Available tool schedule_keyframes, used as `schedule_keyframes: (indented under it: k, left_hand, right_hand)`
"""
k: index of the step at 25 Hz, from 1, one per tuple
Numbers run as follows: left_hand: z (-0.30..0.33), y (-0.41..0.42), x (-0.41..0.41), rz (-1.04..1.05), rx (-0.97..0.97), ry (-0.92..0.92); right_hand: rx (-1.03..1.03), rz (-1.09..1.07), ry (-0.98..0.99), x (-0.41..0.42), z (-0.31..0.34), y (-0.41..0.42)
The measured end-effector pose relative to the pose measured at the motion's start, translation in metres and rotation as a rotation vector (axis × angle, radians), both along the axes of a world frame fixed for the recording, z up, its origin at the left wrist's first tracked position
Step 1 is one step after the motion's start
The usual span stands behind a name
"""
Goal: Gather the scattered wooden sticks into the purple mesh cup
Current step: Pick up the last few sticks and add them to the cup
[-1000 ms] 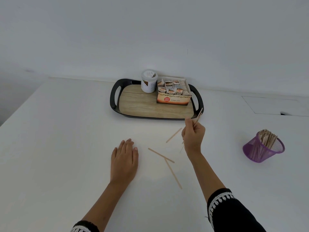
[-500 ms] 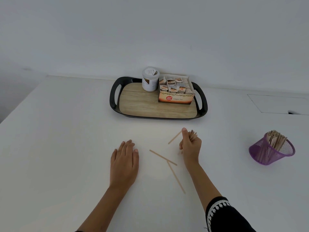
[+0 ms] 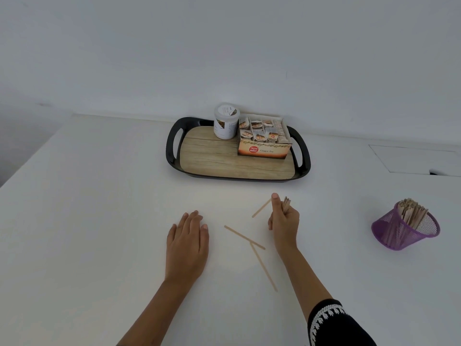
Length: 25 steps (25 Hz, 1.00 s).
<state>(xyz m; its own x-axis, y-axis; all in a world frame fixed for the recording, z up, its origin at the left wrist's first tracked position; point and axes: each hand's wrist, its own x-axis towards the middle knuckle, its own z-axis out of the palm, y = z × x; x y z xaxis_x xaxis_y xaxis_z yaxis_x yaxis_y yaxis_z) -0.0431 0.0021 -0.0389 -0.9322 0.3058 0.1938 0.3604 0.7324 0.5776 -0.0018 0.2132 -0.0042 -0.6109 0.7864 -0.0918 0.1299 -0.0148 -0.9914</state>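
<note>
Right hand (image 3: 284, 221) has its grip closed round a small bundle of wooden sticks (image 3: 286, 204), thumb up along them. Left hand (image 3: 187, 242) just lies flat on the white tabletop (image 3: 87, 221), fingers spread, holding nothing. Three loose sticks between the hands: one (image 3: 261, 208) by the right thumb, two more (image 3: 244, 237) touching in a T shape nearer me. The purple mesh cup (image 3: 404, 229) (already pretty full) sits tilted, well off to the right. Tray (image 3: 174, 146) with a tea box (image 3: 264, 148) and a white tub (image 3: 225, 121) at the far side.
</note>
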Motion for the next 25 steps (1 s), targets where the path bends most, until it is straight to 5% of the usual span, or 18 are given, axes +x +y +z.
schedule_keyframes:
  k: [4,6,10,13,17,25]
  left_hand:
    - [0.003,-0.001,0.001,-0.002,0.068,-0.049]
    - [0.013,-0.002,-0.001,0.046,0.285,-0.174]
    - [0.046,0.004,0.006,0.036,0.816,-0.56]
    - [0.059,0.016,0.015,-0.02,0.851,-0.97]
    - [0.063,0.025,0.02,-0.098,1.031,-1.388]
    - [0.053,0.024,0.026,-0.016,1.275,-1.47]
  right_hand:
    - [-0.189,0.079,-0.214,0.0,0.015,0.004]
    - [-0.32,0.169,-0.304,0.004,0.024,0.002]
    - [-0.601,0.324,-0.428,0.005,0.042,-0.019]
    - [-0.76,0.393,-0.458,0.004,0.052,-0.043]
    - [-0.681,0.528,-0.541,0.001,0.061,-0.065]
    - [-0.21,0.716,-0.685,0.004,0.073,-0.081]
